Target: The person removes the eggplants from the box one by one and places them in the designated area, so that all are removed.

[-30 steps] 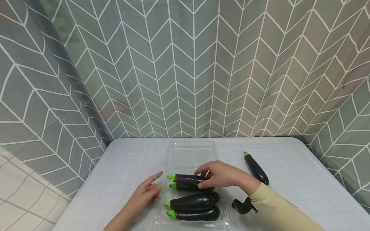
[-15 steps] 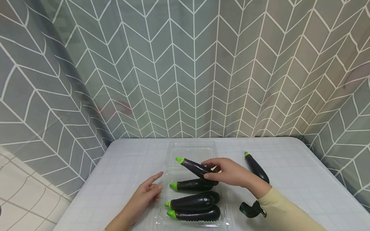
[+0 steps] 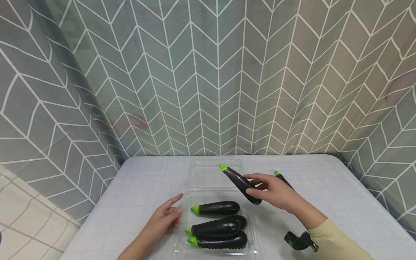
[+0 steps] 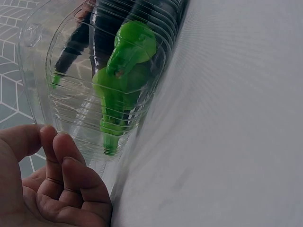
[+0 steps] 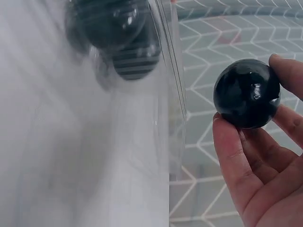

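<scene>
My right hand (image 3: 276, 191) holds an eggplant (image 3: 238, 180) between thumb and fingers, raised above the right side of a clear plastic clamshell box (image 3: 250, 231). In the right wrist view the rounded end of this eggplant (image 5: 247, 93) faces the camera, with the fingertips on its sides. Several more eggplants (image 3: 217, 208) lie in the box, their green stems pointing left. Beside the box's left rim rests my left hand (image 3: 162, 220), index finger extended and the others loosely curled. Its fingertips are right at the rim in the left wrist view, near the green stems (image 4: 135, 45).
The box's lid (image 3: 214, 175) lies folded back behind it. Another eggplant (image 3: 284, 179) is on the white table (image 3: 146, 180) at the right, partly hidden by my right hand. A black wrist camera (image 3: 300, 241) shows by the right sleeve. A patterned curtain (image 3: 208, 79) hangs behind.
My right hand has lifted an eggplant out of the box and carried it up and to the right, its stem end rising. The left hand has stayed beside the box.
</scene>
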### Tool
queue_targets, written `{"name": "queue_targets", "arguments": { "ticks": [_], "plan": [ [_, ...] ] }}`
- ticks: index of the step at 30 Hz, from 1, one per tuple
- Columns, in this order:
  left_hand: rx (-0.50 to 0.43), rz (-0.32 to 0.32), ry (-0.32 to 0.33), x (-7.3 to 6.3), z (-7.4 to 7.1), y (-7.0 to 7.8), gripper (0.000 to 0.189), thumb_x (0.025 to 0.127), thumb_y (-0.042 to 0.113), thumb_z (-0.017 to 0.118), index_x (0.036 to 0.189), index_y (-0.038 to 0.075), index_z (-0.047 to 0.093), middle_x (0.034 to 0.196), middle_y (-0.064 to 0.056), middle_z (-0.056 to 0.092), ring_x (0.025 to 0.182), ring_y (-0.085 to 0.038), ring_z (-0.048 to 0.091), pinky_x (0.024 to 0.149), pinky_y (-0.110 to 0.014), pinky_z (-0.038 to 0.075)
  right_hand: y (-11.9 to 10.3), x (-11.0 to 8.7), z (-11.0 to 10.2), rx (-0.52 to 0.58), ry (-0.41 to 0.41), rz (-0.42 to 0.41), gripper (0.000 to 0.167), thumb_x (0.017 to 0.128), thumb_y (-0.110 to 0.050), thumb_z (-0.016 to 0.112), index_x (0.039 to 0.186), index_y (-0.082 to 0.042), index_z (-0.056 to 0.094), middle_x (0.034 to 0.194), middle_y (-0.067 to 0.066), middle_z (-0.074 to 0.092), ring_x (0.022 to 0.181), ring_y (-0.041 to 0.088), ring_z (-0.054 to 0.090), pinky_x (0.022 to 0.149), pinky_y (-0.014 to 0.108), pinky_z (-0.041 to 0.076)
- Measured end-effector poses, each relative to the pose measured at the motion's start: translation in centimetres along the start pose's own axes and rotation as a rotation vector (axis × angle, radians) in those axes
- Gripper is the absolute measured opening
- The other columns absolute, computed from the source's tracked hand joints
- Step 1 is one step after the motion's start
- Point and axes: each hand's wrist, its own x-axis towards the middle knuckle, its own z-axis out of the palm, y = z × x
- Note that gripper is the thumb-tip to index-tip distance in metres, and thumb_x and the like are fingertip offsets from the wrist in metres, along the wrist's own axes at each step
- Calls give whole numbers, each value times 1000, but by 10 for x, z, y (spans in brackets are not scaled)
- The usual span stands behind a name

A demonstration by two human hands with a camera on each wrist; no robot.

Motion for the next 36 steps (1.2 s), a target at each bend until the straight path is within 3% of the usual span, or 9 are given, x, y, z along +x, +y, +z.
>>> {"name": "queue_targets", "arguments": {
  "ticks": [13, 27, 36],
  "plan": [
    [1, -1, 8, -2, -1, 1, 63, 99, 19, 61, 154, 10, 32, 80, -4, 55, 74, -16, 54, 70, -29, 51, 26, -18, -27, -44, 120, 134, 63, 90, -48, 70, 141, -15, 55, 120, 11, 64, 101, 22, 64, 80, 42, 51],
    [-2, -14, 5, -1, 0, 1, 63, 100, 19, 61, 155, 10, 31, 81, -4, 55, 74, -16, 54, 70, -29, 51, 55, -44, -54, -70, 176, 216, 70, 93, -49, 66, 147, -9, 46, 129, 19, 59, 112, 34, 61, 80, 45, 53],
    [2, 7, -13, -2, 0, 2, 64, 100, 21, 60, 155, 9, 29, 82, -4, 55, 74, -15, 54, 69, -27, 50, 70, -53, -68, -74, 213, 265, 75, 94, -51, 62, 149, -5, 41, 131, 27, 55, 110, 35, 61, 76, 38, 52]
  ]
}}
